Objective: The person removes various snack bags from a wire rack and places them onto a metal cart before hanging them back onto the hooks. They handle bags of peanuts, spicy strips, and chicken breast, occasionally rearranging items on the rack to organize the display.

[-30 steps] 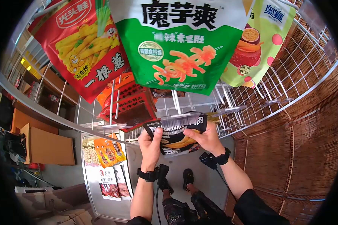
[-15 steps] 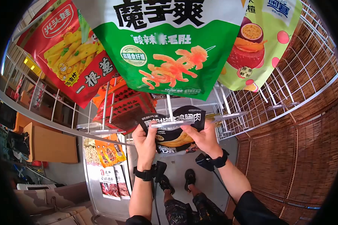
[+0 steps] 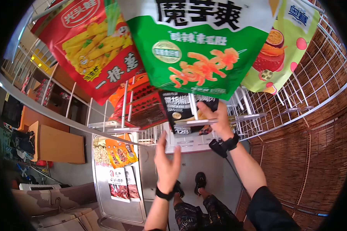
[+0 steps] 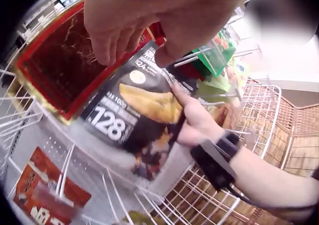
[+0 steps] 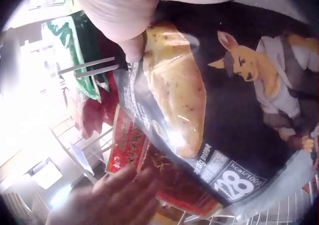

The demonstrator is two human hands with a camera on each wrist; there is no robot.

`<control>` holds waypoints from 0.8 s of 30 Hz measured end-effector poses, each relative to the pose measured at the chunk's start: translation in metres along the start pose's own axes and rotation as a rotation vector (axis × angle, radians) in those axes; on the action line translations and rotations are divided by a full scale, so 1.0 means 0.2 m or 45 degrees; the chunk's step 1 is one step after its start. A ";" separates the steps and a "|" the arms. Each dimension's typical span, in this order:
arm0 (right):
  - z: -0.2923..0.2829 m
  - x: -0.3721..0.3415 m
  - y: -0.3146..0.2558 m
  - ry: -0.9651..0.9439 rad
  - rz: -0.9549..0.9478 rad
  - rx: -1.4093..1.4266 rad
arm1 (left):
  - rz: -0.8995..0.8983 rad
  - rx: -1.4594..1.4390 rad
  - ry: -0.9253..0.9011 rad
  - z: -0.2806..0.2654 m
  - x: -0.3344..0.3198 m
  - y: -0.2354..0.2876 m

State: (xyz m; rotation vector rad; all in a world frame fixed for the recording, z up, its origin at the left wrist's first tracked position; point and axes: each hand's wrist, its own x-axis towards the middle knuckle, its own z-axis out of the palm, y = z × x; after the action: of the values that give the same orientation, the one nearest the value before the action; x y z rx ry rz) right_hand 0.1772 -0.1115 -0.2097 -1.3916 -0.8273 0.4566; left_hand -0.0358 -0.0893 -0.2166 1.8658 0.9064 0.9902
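Note:
A black chicken breast bag (image 3: pixel 172 111) hangs in the rack behind a clear tag holder (image 3: pixel 196 122). My right hand (image 3: pixel 221 122) grips its right edge, thumb on the printed front and the other fingers hidden behind. Below and left of the bag, my left hand (image 3: pixel 167 167) is apart from it, fingers extended and holding nothing. In the left wrist view the bag (image 4: pixel 149 103) leans beside a red snack packet (image 4: pixel 60 60). The right wrist view shows the bag (image 5: pixel 229 100) up close, with the blurred left hand (image 5: pixel 107 202) below.
Large red (image 3: pixel 100 46), green (image 3: pixel 204 57) and light-green (image 3: pixel 281 50) snack bags hang in front, above the hands. White wire prongs with tag holders stick out nearby. At lower left, a metal cart (image 3: pixel 104 192) carries orange and white packets. A woven panel (image 3: pixel 297 165) stands at right.
My left hand has let go of the black bag and moved down, away from it. The bag now sits farther back along the prong, with my right hand still on its edge.

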 end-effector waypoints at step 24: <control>-0.06 -0.37 0.10 0.353 0.003 -0.479 | -0.776 0.130 0.250 -1.43 -0.85 -1.11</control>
State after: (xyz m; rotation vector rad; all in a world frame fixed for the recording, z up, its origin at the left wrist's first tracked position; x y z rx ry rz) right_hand 0.1406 -0.1696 -0.2463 -1.7560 -0.7048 0.1037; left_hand -0.4077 -0.0527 -0.3610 1.4369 1.5499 0.7558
